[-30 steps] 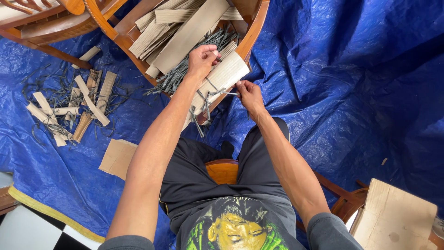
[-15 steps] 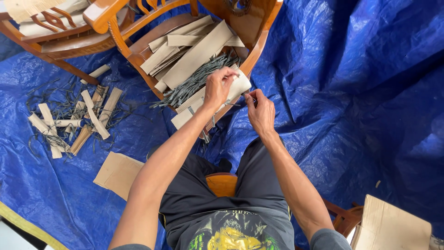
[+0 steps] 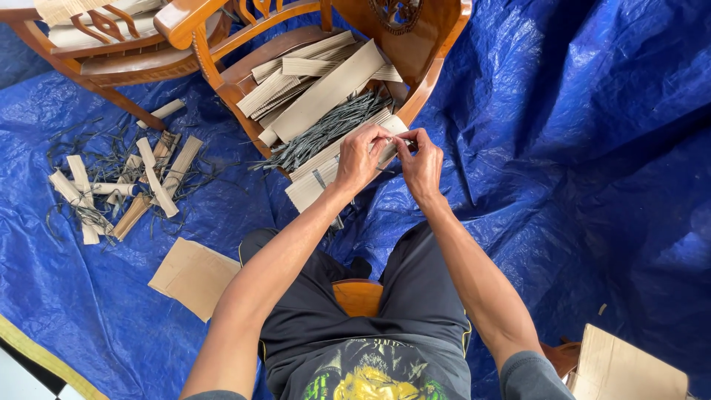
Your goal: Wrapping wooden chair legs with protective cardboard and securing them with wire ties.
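Note:
I sit facing a wooden chair (image 3: 426, 81) whose seat is loaded with strips of corrugated cardboard (image 3: 326, 92) and a bundle of thin grey straps (image 3: 326, 130). My left hand (image 3: 361, 157) and my right hand (image 3: 421, 159) meet above the front edge of the seat. Both pinch one thin grey strap (image 3: 390, 143) between their fingertips, just over a folded piece of cardboard (image 3: 315, 185).
A blue tarp (image 3: 592, 185) covers the floor. Rolled cardboard scraps and loose straps (image 3: 122, 189) lie at the left, a flat cardboard sheet (image 3: 192, 275) by my left knee. A second wooden chair (image 3: 111, 44) stands top left, a cardboard box (image 3: 629, 370) bottom right.
My hands came together and drew nearer to me, now pinching a strap between them. The view shifted, so the chair and the scraps sit lower in the picture.

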